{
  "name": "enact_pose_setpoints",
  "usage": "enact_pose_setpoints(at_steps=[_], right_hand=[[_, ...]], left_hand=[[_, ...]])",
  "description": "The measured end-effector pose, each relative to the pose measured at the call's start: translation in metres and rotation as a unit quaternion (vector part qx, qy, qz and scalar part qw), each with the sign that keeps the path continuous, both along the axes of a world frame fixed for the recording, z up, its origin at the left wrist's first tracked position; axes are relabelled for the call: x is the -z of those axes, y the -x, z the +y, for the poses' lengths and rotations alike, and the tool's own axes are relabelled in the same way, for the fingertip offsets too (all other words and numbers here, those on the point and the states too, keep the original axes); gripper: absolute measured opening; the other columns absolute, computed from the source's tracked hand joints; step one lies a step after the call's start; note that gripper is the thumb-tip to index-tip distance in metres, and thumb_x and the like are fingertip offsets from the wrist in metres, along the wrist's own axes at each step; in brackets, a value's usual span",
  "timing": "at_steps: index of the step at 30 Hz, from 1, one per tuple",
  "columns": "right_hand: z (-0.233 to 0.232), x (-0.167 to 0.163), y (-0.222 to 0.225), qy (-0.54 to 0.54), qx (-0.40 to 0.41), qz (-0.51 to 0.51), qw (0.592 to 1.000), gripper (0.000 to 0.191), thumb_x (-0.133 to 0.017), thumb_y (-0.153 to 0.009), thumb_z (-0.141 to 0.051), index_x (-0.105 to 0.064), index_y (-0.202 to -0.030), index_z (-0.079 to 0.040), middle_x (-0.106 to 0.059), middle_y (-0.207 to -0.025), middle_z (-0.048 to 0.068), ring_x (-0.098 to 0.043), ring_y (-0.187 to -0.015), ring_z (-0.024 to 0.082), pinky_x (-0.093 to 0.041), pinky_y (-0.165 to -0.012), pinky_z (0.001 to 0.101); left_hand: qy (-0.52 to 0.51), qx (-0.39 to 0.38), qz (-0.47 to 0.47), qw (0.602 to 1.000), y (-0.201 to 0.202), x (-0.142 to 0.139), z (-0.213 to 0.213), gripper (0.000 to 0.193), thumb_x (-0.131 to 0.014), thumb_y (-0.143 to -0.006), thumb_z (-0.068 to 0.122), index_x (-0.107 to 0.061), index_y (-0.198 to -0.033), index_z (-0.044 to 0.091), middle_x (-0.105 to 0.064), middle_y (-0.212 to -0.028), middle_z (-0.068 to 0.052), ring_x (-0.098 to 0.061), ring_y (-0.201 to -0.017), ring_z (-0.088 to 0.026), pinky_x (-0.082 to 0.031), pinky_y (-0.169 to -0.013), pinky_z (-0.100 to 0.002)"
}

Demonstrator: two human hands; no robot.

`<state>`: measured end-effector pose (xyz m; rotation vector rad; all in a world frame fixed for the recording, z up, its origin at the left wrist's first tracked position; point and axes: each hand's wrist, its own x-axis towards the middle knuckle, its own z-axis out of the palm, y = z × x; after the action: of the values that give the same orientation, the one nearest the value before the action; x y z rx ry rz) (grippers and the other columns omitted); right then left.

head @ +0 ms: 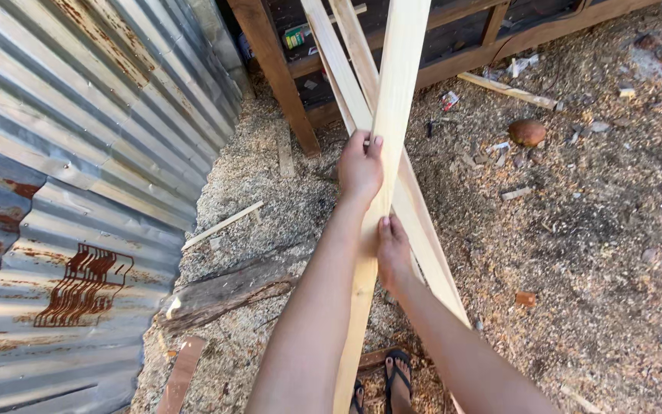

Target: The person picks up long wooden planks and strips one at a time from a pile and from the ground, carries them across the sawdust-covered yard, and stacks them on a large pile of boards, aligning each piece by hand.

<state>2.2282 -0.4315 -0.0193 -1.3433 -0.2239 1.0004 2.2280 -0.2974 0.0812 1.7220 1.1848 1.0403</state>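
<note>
I hold a long pale wooden plank (pixel 392 100) that stands upright and runs from near my feet past the top of the view. My left hand (pixel 360 165) grips it higher up, fingers wrapped around its left edge. My right hand (pixel 392 253) grips it lower down, thumb on the face. Behind it, two more pale planks (pixel 346 57) lean from the sawdust floor toward a wooden frame (pixel 273 69) at the top.
A corrugated metal wall (pixel 78 192), rusted in patches, fills the left side. Sawdust covers the ground (pixel 591 245), with a dark log (pixel 224 295), a thin stick (pixel 224 224), wood scraps and a round brown object (pixel 527 132). My sandalled foot (pixel 398 379) shows at the bottom.
</note>
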Motion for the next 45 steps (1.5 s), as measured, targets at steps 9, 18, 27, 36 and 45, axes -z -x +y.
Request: enact_pose_setpoints(at_steps=[9, 18, 27, 36, 45], right_hand=[[0.020, -0.037, -0.014, -0.122, 0.012, -0.094, 0.988, 0.023, -0.045, -0.113, -0.025, -0.056, -0.116, -0.005, -0.060, -0.098, 0.003, -0.054, -0.088, 0.010, -0.051, -0.080, 0.0307], [0.017, -0.088, -0.055, -0.117, 0.056, -0.195, 0.972, 0.023, -0.041, -0.113, -0.027, -0.057, -0.116, -0.010, -0.062, -0.100, 0.001, -0.054, -0.086, 0.009, -0.054, -0.080, 0.0302], [-0.022, -0.083, -0.073, -0.004, 0.056, -0.239, 0.969, 0.023, -0.045, -0.112, -0.025, -0.061, -0.114, -0.008, -0.065, -0.099, 0.002, -0.056, -0.088, 0.009, -0.051, -0.080, 0.0299], [-0.122, 0.002, -0.084, 0.088, 0.063, -0.172, 0.979, 0.030, -0.048, -0.106, -0.022, -0.061, -0.128, -0.006, -0.068, -0.115, 0.006, -0.063, -0.101, 0.014, -0.051, -0.093, 0.0313], [-0.220, 0.066, -0.113, 0.203, 0.008, -0.170, 0.964, 0.040, -0.055, -0.105, -0.028, -0.065, -0.133, -0.001, -0.070, -0.124, 0.008, -0.062, -0.113, 0.015, -0.044, -0.099, 0.0285]], left_hand=[[-0.031, 0.103, -0.001, 0.994, 0.060, 0.038, -0.007, 0.032, -0.072, -0.093, 0.029, -0.065, -0.115, 0.007, -0.076, -0.098, -0.011, -0.074, -0.087, -0.023, -0.058, -0.076, -0.038], [0.078, 0.130, 0.010, 0.988, 0.065, 0.073, -0.093, 0.021, -0.068, -0.095, 0.019, -0.068, -0.111, 0.005, -0.076, -0.092, -0.016, -0.075, -0.082, -0.030, -0.056, -0.073, -0.042], [0.107, 0.216, -0.004, 0.971, 0.030, 0.062, -0.100, 0.026, -0.061, -0.103, 0.026, -0.062, -0.119, 0.006, -0.076, -0.095, -0.015, -0.073, -0.086, -0.029, -0.056, -0.078, -0.043], [0.205, 0.224, -0.110, 0.946, 0.022, 0.027, -0.103, 0.041, -0.064, -0.097, 0.029, -0.056, -0.132, 0.011, -0.073, -0.105, -0.007, -0.071, -0.088, -0.016, -0.058, -0.079, -0.036], [0.125, 0.226, -0.060, 0.964, -0.040, 0.074, -0.144, 0.041, -0.070, -0.095, 0.019, -0.057, -0.132, 0.006, -0.072, -0.111, -0.013, -0.074, -0.091, -0.027, -0.064, -0.069, -0.043]])
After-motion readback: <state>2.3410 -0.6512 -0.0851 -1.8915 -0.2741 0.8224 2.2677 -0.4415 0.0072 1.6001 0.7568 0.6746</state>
